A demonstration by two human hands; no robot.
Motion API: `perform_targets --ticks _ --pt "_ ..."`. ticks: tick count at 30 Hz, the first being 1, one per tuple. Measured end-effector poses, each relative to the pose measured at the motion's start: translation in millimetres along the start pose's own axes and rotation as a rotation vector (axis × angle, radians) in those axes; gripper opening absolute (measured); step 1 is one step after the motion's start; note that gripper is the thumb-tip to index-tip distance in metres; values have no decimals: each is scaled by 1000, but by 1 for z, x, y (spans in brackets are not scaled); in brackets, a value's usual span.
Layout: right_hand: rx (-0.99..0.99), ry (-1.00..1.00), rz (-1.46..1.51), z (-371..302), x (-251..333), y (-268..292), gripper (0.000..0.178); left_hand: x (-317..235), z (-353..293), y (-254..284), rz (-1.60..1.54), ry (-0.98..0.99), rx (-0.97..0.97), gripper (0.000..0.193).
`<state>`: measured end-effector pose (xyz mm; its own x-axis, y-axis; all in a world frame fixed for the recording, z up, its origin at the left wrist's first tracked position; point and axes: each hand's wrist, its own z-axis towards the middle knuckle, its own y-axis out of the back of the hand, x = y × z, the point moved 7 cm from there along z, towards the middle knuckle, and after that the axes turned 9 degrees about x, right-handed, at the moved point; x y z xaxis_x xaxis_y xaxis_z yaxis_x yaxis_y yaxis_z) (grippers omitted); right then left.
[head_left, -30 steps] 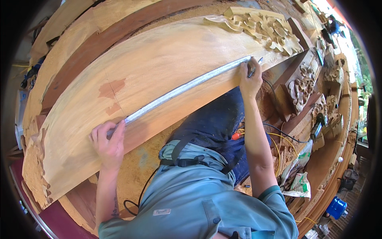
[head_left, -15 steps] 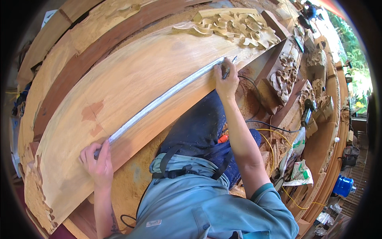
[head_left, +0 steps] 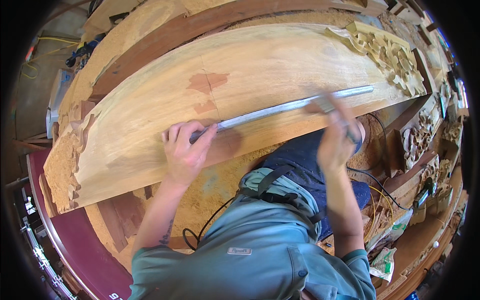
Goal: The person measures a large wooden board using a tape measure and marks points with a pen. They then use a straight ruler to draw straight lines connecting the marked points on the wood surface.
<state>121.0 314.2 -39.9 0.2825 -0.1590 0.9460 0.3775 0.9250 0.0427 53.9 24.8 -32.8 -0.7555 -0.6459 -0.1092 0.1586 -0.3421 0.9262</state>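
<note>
A long silvery metal straightedge [head_left: 280, 109] lies slantwise across a broad, curved wooden panel [head_left: 145, 105]. My left hand [head_left: 185, 152] grips its near left end, thumb and fingers closed around it against the wood. Over the right part of the straightedge is my right hand [head_left: 337, 142], its fingers smeared by motion. A dark pen [head_left: 352, 134] shows in that hand, only partly visible. Left of the straightedge's middle, a reddish-brown patch [head_left: 207, 82] marks the panel, with a thin line running through it.
Carved leafy scrollwork [head_left: 392, 55] rises at the panel's right end. Sawdust [head_left: 62, 175] covers the left end. More carved pieces [head_left: 422, 132] lie to the right, beside a yellow cord [head_left: 387, 200] and a black cable [head_left: 382, 196]. A maroon surface [head_left: 75, 250] sits lower left.
The view has shifted left, so the panel appears further right. My right hand has come off the straightedge's far end and moved back along it toward me. My left hand keeps its grip.
</note>
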Motion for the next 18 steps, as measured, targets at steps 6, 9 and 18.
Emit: perform_targets --ticks 6,9,18 --pt "354 -34 -13 -7 2 -94 19 -3 4 -3 3 11 23 36" --pt "345 -58 -25 -13 -6 -101 19 -3 4 -3 -1 14 24 36" --pt "326 5 -72 -15 -9 -103 20 -1 2 -6 -10 17 1 37"
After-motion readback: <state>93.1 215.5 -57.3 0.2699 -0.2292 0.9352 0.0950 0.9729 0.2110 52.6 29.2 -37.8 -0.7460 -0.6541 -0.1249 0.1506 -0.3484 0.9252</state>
